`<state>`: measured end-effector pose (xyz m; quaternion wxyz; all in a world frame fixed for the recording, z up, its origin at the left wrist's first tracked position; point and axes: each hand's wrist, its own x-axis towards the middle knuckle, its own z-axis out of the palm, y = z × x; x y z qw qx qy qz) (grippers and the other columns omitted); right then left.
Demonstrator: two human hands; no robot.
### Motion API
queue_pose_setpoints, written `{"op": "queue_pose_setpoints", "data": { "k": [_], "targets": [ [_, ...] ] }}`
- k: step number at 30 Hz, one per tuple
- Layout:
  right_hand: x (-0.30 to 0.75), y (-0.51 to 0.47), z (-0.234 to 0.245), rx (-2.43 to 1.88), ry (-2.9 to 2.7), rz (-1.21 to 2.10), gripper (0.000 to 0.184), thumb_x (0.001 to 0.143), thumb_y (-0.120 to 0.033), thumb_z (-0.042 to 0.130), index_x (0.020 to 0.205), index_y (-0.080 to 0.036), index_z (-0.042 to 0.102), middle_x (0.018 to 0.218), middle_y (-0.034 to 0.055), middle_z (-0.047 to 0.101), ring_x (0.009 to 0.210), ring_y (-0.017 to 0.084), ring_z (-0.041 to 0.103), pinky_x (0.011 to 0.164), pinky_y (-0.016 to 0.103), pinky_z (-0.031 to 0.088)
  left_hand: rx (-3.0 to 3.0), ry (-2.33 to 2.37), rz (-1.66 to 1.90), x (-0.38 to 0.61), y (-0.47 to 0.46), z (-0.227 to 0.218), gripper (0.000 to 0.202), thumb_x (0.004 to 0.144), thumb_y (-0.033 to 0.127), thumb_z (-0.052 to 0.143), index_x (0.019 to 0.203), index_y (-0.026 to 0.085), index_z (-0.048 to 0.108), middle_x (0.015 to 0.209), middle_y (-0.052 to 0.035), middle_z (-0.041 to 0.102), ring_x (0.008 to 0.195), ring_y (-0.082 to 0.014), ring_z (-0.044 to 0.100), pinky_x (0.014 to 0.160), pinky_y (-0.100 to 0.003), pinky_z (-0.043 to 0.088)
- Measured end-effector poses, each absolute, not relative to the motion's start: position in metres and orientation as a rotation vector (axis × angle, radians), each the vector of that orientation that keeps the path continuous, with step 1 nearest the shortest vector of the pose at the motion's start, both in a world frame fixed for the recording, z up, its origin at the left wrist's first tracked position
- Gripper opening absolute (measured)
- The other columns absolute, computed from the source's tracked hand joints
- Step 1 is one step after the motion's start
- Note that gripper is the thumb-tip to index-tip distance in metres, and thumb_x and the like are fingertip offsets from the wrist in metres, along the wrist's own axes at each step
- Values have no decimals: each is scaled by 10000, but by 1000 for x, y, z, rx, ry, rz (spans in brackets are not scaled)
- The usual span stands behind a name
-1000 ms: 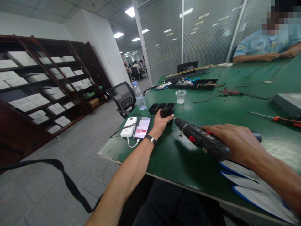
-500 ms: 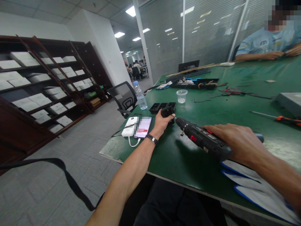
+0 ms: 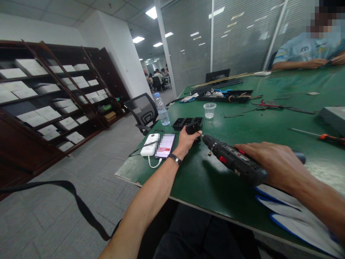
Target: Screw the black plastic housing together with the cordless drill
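Green table (image 3: 229, 187); black drill (image 3: 234, 162) with red buttons; black part (image 3: 192, 128); white power bank (image 3: 150, 144); white gloves (image 3: 296, 216) edged blue; orange-handled screwdriver (image 3: 327, 137); clear cup (image 3: 209, 110); dark brown shelves (image 3: 54, 104); black wristband (image 3: 174, 158).

The green matte surface (image 3: 231, 194) carries a white power bank (image 3: 150, 144) beside a smartphone (image 3: 165, 145) near its left corner. Farther in stand a clear plastic water bottle (image 3: 162, 109), a clear plastic cup (image 3: 209, 110) and a row of small black plastic housings (image 3: 187, 122). A long black tray (image 3: 225, 95) of odds and ends lies beyond. An orange-handled screwdriver (image 3: 322, 135) and a grey metal box (image 3: 332, 118) lie right (white-and-blue gloves (image 3: 293, 216) at the near edge).
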<state>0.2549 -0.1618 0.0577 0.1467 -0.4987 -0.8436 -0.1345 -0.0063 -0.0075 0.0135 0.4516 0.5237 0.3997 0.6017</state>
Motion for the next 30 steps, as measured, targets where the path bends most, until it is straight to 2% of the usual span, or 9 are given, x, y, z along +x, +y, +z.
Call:
{"op": "queue_pose_setpoints", "data": {
  "k": [11, 19, 30],
  "targets": [
    [255, -162, 57, -1447, -2434, -363, 458, 802, -272, 576, 1246, -253, 688, 1143, 89, 784, 926, 296, 737, 735, 412, 545, 1335, 1003, 1497, -7, -5, 11, 464, 656, 236, 923, 1049, 147, 695, 1051, -81, 750, 943, -191, 669, 913, -338, 539],
    [254, -162, 60, -1444, -2452, -355, 464, 788, -274, 585, 1236, -246, 701, 1088, 79, 789, 896, 297, 739, 725, 422, 561, 1344, 1013, 1491, -8, -4, 9, 476, 648, 256, 929, 1050, 145, 698, 1067, -96, 750, 951, -206, 675, 922, -364, 538],
    [252, -162, 65, -1496, -2486, -294, 449, 794, -243, 595, 1233, -240, 694, 1177, 95, 775, 966, 300, 735, 795, 441, 562, 1390, 1055, 1474, -10, -5, 10, 480, 639, 279, 938, 1036, 159, 695, 1034, -72, 743, 934, -202, 662, 938, -375, 530]
  ]
}}
